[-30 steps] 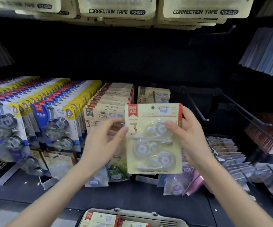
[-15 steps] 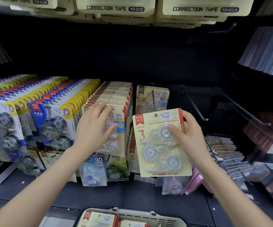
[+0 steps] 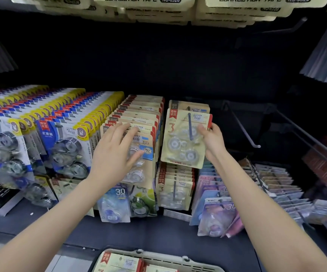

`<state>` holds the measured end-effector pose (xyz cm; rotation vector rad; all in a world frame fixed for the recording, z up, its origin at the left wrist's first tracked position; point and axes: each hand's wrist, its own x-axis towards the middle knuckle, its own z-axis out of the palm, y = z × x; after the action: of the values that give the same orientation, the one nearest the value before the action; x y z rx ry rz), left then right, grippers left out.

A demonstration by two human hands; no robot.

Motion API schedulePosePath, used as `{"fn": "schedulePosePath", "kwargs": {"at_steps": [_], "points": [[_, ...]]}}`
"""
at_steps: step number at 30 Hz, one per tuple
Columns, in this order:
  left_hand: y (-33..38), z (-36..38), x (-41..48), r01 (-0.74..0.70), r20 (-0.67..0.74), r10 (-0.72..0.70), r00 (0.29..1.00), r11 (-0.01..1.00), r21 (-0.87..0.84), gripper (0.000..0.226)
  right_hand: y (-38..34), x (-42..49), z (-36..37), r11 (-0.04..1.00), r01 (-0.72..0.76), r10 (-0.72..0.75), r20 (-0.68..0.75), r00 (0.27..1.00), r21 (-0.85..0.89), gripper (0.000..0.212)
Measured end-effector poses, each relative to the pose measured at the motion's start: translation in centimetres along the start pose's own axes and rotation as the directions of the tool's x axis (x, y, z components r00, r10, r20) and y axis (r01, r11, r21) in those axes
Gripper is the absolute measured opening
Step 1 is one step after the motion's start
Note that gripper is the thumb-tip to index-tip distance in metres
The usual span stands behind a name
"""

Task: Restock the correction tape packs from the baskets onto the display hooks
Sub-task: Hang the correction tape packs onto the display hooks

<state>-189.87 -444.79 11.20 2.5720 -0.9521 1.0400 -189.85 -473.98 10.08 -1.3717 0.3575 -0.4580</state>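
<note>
Getting hooked now, not held clear: pack (image 3: 178, 143) is pinched by right fingers (image 3: 203, 132), left fingers (image 3: 119, 132) laid flat on neighbouring packs (image 3: 139, 116).

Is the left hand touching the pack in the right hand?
Apart. Head view: the left hand lies over the neighbouring row, a clear gap from the held pack.

At frame centre, the right hand (image 3: 212, 141) grips a cream correction tape pack (image 3: 184, 138) threaded on a hook (image 3: 190, 126). The left hand (image 3: 113, 154), fingers straight, presses the neighbouring full row (image 3: 139, 122). A basket (image 3: 198, 265) sits at bottom centre.
</note>
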Motion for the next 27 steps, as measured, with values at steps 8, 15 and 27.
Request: {"fn": "schedulePosePath", "kwargs": {"at_steps": [8,15,27], "points": [[0.0,0.8,-0.2,0.008,-0.034,-0.008,0.999,1.0,0.002,0.057,0.4,5.6,1.0,0.985,0.006,-0.021,-0.084,0.996,-0.175,0.039],[-0.2,0.7,-0.5,0.017,-0.042,-0.019,0.999,0.999,-0.032,0.058,1.4,1.7,-0.7,0.978,-0.058,0.029,-0.144,0.989,-0.2,0.061],[1.0,4.7,-22.6,0.378,0.322,-0.34,0.884,0.924,-0.061,0.057,14.8,-20.0,-9.6,0.805,-0.064,-0.01,-0.121,0.993,-0.59,0.01]]}}
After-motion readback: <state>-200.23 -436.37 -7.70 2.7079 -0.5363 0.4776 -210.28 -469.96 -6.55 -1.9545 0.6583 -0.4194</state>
